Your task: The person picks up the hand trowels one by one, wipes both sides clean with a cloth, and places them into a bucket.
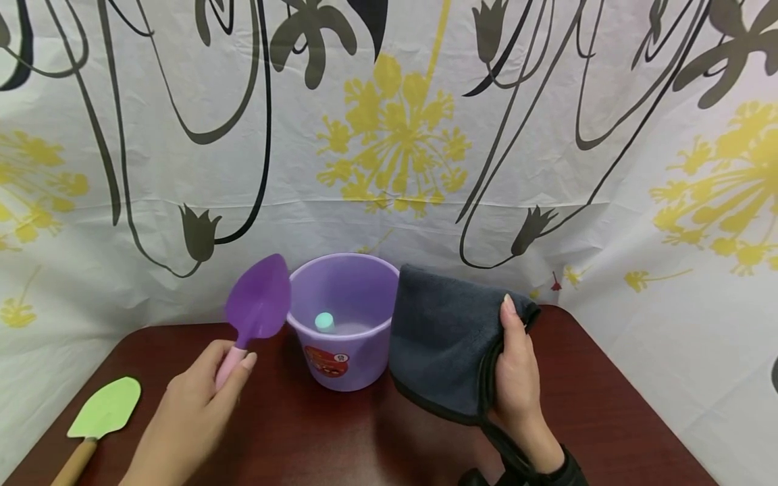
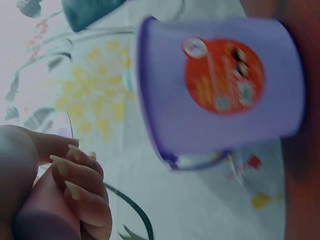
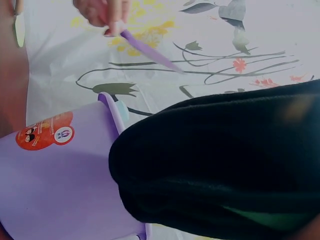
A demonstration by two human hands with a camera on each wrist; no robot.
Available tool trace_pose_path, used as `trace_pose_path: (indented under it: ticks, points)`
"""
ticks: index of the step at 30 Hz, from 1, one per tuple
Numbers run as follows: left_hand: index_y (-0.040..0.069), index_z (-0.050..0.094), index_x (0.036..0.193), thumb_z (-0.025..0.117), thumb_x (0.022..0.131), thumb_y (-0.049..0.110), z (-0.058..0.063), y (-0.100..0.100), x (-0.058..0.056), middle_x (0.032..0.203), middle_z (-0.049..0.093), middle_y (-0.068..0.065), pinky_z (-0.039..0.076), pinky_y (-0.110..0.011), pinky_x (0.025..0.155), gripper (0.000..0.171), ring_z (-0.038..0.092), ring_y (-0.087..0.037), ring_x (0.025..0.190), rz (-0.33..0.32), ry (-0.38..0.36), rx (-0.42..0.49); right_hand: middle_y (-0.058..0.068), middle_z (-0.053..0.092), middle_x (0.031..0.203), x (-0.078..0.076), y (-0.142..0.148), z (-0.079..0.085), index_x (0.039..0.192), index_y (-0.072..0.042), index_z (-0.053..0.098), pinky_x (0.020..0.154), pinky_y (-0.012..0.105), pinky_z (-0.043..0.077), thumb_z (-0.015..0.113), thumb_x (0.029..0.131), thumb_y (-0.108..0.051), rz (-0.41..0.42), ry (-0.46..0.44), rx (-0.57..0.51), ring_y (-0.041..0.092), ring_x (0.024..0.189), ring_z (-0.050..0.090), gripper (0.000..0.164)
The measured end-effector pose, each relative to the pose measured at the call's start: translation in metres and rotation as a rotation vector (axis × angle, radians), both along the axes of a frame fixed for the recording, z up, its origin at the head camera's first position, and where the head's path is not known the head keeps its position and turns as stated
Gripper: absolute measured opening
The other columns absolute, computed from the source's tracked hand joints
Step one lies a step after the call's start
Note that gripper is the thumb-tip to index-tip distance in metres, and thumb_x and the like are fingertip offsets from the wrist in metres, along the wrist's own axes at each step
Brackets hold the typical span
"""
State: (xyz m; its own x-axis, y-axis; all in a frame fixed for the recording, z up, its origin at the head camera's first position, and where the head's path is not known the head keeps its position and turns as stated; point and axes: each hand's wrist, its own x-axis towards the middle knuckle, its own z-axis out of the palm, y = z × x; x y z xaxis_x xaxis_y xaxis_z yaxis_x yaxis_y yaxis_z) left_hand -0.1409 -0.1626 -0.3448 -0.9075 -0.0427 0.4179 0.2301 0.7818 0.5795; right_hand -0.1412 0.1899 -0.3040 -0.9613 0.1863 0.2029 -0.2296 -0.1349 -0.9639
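1. Left hand (image 1: 188,405): fingers were curled round the pink handle (image 1: 227,368) of a purple spatula (image 1: 260,297). The blade stood above the fingers, pointing up and tilted slightly right in the head view.
2. Right hand (image 1: 519,368): it gripped a dark grey cloth (image 1: 446,337) at the right-hand edge, thumb on the near face; the other fingers were largely hidden. The cloth spread out to the left of this hand, with dark edging along its border.
3. Purple bucket (image 1: 371,358): it stood upright on the brown desk (image 1: 340,439), between the 2 hands and farther from the person. The red label (image 1: 327,361) faced the person.
4. Spatula and cloth were both held above the desk. The right wrist view showed the spatula apart from the bucket. The cloth overlapped the bucket's right side in the head view; contact could not be determined.
5. Inside the bucket was 1 mint-coloured object (image 1: 325,322).
6. A green spatula (image 1: 108,408) with a wooden handle lay left of the left hand.
7. A patterned sheet (image 1: 304,175) hung behind the desk.
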Motion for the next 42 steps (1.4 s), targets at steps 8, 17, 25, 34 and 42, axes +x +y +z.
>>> trace_pose_path:
  ticks: [8, 17, 25, 34, 42]
  points:
    - [0.029, 0.060, 0.103, 0.064, 0.100, 0.030, 0.017, 0.043, 0.011, 0.063, 0.038, 0.014, 0.035, -0.022, 0.055, 0.004, 0.038, 0.001, 0.057, -0.166, 0.083, 0.035, -0.013, -0.003, 0.169, 0.000, 0.002, -0.001, 0.162, -0.027, -0.001, 0.127, 0.029, 0.008, 0.021, 0.108, -0.055, 0.071, -0.089, -0.047, 0.005, 0.155, 0.002, 0.065]
    - [0.027, 0.058, 0.102, 0.072, 0.094, 0.020, 0.023, 0.081, 0.014, 0.066, 0.030, 0.022, 0.035, -0.012, 0.057, 0.018, 0.037, 0.007, 0.059, -0.371, 0.291, -0.073, -0.011, 0.001, 0.168, 0.000, 0.002, -0.003, 0.162, -0.028, 0.003, 0.127, 0.032, 0.009, 0.019, 0.107, -0.057, 0.152, -0.128, -0.052, 0.006, 0.155, 0.004, 0.064]
    - [0.026, 0.057, 0.099, 0.077, 0.087, 0.021, 0.013, 0.084, 0.015, 0.066, 0.024, 0.021, 0.028, -0.009, 0.056, 0.024, 0.030, 0.009, 0.058, -0.397, 0.355, -0.183, -0.010, 0.026, 0.158, 0.001, -0.012, -0.002, 0.160, -0.024, 0.017, 0.122, 0.030, 0.022, 0.025, 0.107, -0.059, 0.213, -0.151, -0.099, 0.003, 0.143, 0.026, 0.064]
    - [0.025, 0.054, 0.095, 0.076, 0.089, 0.021, 0.012, 0.085, 0.015, 0.066, 0.023, 0.021, 0.029, -0.011, 0.053, 0.023, 0.029, 0.009, 0.055, -0.407, 0.277, -0.151, -0.005, 0.070, 0.107, -0.002, -0.023, -0.010, 0.121, -0.019, 0.060, 0.090, 0.025, 0.055, 0.026, 0.111, -0.045, 0.669, -0.028, -0.429, 0.008, 0.098, 0.068, 0.044]
    - [0.028, 0.054, 0.094, 0.072, 0.094, 0.027, 0.008, 0.085, 0.014, 0.064, 0.025, 0.020, 0.032, -0.017, 0.054, 0.018, 0.033, 0.006, 0.055, -0.331, 0.171, -0.129, -0.007, 0.065, 0.130, 0.006, -0.039, -0.020, 0.139, -0.027, 0.053, 0.106, 0.033, 0.049, 0.030, 0.110, -0.043, 0.777, -0.236, -0.532, 0.009, 0.118, 0.063, 0.040]
